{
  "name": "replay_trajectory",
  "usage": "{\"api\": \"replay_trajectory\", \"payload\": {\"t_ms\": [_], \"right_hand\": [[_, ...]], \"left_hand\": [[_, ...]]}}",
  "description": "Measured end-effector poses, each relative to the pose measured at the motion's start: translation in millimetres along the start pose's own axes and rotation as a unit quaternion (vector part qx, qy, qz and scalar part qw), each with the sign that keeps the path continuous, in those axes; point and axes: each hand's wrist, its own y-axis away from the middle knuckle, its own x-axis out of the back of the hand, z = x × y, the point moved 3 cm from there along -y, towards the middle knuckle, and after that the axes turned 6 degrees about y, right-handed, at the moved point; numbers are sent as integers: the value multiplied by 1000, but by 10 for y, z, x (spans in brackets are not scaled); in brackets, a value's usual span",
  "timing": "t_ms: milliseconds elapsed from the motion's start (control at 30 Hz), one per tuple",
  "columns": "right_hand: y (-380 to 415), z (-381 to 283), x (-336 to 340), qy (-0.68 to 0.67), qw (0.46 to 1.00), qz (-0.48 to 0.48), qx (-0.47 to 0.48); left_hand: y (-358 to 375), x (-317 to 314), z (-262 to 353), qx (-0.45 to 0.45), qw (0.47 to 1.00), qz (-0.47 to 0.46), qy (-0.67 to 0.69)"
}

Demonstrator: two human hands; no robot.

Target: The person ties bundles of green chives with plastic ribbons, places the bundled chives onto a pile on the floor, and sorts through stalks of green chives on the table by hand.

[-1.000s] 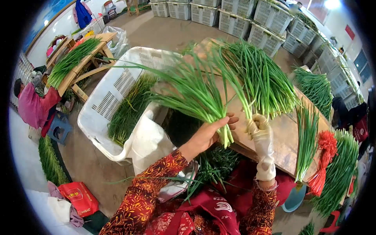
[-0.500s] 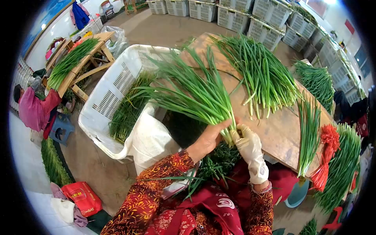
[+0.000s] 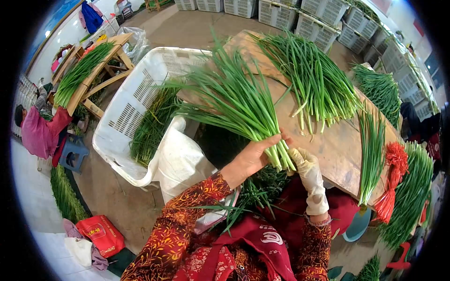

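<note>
A bunch of green garlic chives [image 3: 246,105] fans out to the upper left, its pale stem ends pointing down towards me. My left hand [image 3: 255,157], bare, is wrapped round the bunch just above those ends. Beside the ends on the right is my right hand [image 3: 307,171] in a thin whitish glove, fingers bent and drawn together. What its fingertips hold, if anything, is hidden. A wooden board [image 3: 304,140] lies behind both hands. On it rest a large pile of chives [image 3: 311,82] and a narrower bunch [image 3: 371,157] near the right edge.
Red ties [image 3: 393,180] hang at the board's right edge. A white crate [image 3: 117,124] with loose greens and a white sack [image 3: 180,161] stand to my left. More chives [image 3: 408,196] lie far right. Another person [image 3: 42,131] sits at a bench at left. Crates [image 3: 276,14] line the back.
My right hand has shifted slightly right and down, off the stem ends it was pinching. The bunch in my left hand is more upright, and its stem ends now show below the hand.
</note>
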Motion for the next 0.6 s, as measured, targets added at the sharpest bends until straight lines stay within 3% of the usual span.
{"api": "replay_trajectory", "payload": {"t_ms": [200,267,400,433,467,600], "right_hand": [[84,19,139,27,997,64,-12],[113,-42,144,-54,973,190,122],[94,-125,-146,-136,941,218,221],[125,-201,-255,-200,935,185,226],[47,-173,-247,-195,923,221,247],[6,-159,-254,-294,913,214,184]], "left_hand": [[10,-112,-32,-7,1000,-22,11],[12,-176,-28,-14,999,-27,22],[-65,-214,-171,-35,996,-58,55],[-41,-281,-247,-41,995,-62,63],[-4,-339,-304,-41,995,-46,80],[13,-328,-392,-40,995,-42,82]]}}
